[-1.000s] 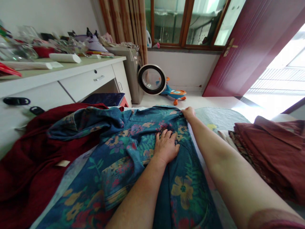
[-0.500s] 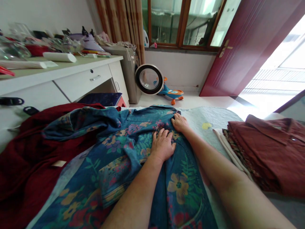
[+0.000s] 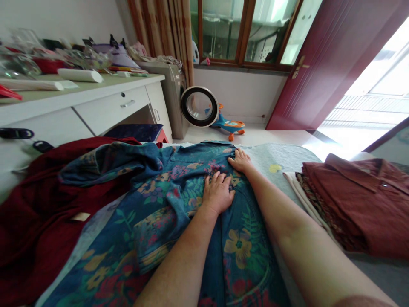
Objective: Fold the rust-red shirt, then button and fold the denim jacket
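Observation:
A blue floral denim garment, like a long jacket or dress, lies spread on the bed in front of me. One sleeve reaches out to the left, and a cuffed sleeve is folded across its middle. My left hand rests flat on the cloth near the centre, fingers spread. Farther up and to the right, my right hand presses on the garment's edge near the collar end, its fingers apart. Beneath the left part of the denim is a dark red garment with a pale label.
A stack of folded clothes, topped by a reddish-brown shirt, sits at the right on the pale bedsheet. At left stands a cluttered white desk. Beyond are a washing machine with its round door open, a blue-orange ride-on toy and a red door.
My right hand's fingers have spread a little and shifted slightly on the cloth's edge. The left hand and the garment stay almost as they were.

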`<control>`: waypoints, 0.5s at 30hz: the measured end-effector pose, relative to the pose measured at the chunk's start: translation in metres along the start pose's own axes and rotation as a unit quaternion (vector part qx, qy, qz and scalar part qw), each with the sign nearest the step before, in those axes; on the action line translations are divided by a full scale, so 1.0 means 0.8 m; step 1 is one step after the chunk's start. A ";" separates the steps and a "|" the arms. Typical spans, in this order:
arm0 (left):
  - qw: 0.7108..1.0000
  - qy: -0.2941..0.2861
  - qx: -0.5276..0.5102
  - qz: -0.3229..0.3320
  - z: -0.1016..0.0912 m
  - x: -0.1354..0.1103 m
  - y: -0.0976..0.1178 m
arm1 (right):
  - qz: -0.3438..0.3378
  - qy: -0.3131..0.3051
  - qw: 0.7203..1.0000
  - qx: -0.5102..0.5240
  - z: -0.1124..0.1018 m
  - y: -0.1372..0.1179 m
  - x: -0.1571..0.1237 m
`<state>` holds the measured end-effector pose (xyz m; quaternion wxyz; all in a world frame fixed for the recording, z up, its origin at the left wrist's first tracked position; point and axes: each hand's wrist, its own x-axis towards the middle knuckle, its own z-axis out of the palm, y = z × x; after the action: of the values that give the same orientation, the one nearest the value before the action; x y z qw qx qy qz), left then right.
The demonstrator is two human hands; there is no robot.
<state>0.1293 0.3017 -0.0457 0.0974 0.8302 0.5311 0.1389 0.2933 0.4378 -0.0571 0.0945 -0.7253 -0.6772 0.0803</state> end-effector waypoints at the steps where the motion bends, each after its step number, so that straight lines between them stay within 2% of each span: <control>1: 1.000 0.001 0.000 0.000 0.000 0.000 0.000 | -0.005 0.002 1.000 0.011 -0.003 0.002 0.002; 4: 1.000 0.006 -0.003 0.000 0.000 -0.001 -0.001 | -0.013 0.021 0.999 0.043 -0.012 0.009 0.000; 7: 1.000 0.012 -0.007 0.001 0.000 -0.001 -0.001 | -0.016 0.041 0.998 0.045 -0.014 0.010 -0.021; 11: 1.000 0.010 -0.009 -0.002 -0.001 -0.001 0.001 | -0.069 0.037 0.997 0.009 0.002 0.002 -0.066; 15: 1.000 0.007 -0.004 -0.001 0.000 -0.002 0.002 | -0.053 0.028 0.998 -0.028 0.011 -0.008 -0.077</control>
<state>0.1300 0.2998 -0.0453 0.0970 0.8285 0.5317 0.1465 0.2805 0.3773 -0.0646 0.0972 -0.6927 -0.7137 0.0355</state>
